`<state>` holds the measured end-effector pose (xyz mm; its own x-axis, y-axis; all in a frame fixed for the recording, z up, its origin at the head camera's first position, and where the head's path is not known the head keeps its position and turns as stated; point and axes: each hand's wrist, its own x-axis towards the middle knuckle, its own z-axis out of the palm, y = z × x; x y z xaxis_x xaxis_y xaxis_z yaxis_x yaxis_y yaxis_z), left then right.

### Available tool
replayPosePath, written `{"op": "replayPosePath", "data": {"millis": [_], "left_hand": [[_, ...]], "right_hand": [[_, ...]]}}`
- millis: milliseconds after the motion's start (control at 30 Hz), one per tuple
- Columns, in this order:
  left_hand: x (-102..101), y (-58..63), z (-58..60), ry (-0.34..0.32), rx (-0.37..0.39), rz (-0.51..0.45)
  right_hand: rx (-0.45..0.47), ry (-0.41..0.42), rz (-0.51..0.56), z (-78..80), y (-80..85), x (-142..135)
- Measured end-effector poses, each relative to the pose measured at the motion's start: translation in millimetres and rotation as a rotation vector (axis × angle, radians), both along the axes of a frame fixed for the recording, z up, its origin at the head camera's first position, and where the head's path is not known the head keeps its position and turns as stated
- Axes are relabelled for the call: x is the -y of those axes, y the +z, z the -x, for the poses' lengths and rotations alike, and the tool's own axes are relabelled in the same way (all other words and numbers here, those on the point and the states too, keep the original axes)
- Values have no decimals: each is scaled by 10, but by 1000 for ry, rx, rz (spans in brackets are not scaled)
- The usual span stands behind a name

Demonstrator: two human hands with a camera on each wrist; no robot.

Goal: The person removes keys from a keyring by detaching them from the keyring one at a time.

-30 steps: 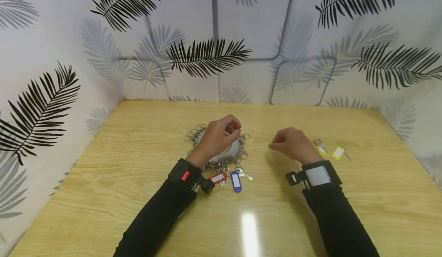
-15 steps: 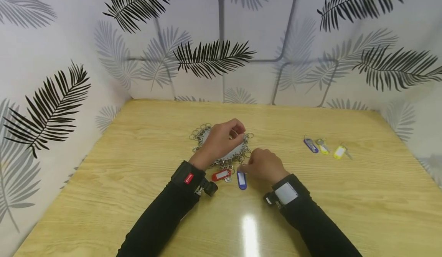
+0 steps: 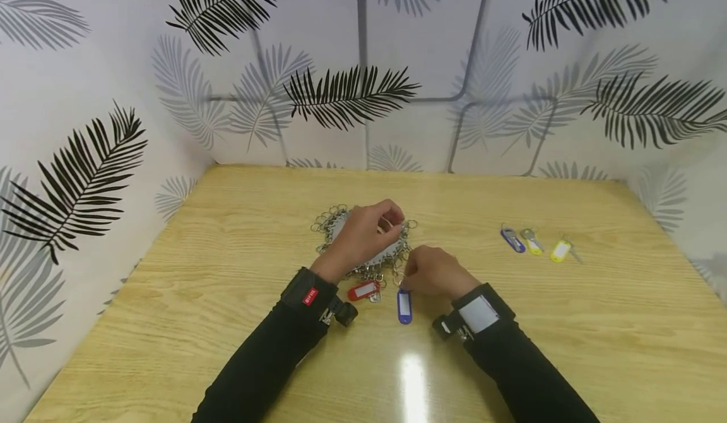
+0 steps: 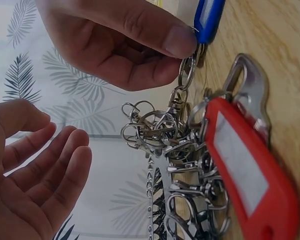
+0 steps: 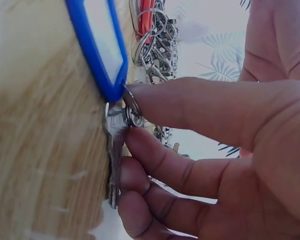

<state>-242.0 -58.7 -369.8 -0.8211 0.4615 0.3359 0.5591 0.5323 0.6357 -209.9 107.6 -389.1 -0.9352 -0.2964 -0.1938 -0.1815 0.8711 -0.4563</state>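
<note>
My right hand (image 3: 436, 271) pinches a small metal ring (image 5: 133, 102) between thumb and forefinger. From that ring hang a blue key tag (image 3: 404, 307) with a white label and a silver key (image 5: 113, 160). In the left wrist view the ring appears linked to a clasp among several others. A grey disc (image 3: 377, 257) edged with clasps and rings lies below my left hand (image 3: 366, 233), which hides part of it. The left fingers are loosely bent with nothing between them. Beside the disc's front edge lies a red key tag (image 4: 247, 170).
To the right on the wooden table (image 3: 255, 221) lie another blue tag with a key (image 3: 512, 240), a yellow tag with a key (image 3: 532, 241) and a second yellow tag (image 3: 560, 250) with a key. A leaf-patterned backdrop (image 3: 409, 132) stands behind the table.
My right hand has moved left from beside the right-hand tags and now pinches the blue tag's ring. That tag has shifted slightly nearer the front. The left hand has barely moved.
</note>
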Motion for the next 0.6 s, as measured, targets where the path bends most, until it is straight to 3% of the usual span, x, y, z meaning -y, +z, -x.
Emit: {"op": "replayPosePath", "data": {"millis": [400,600], "left_hand": [[-20,-10,17,-31,4,53],[10,-2,25,-118,15,192]], "right_hand": [[-49,-3,-5,17,32,-87],[-65,-25,-26,27,98,-129]]}}
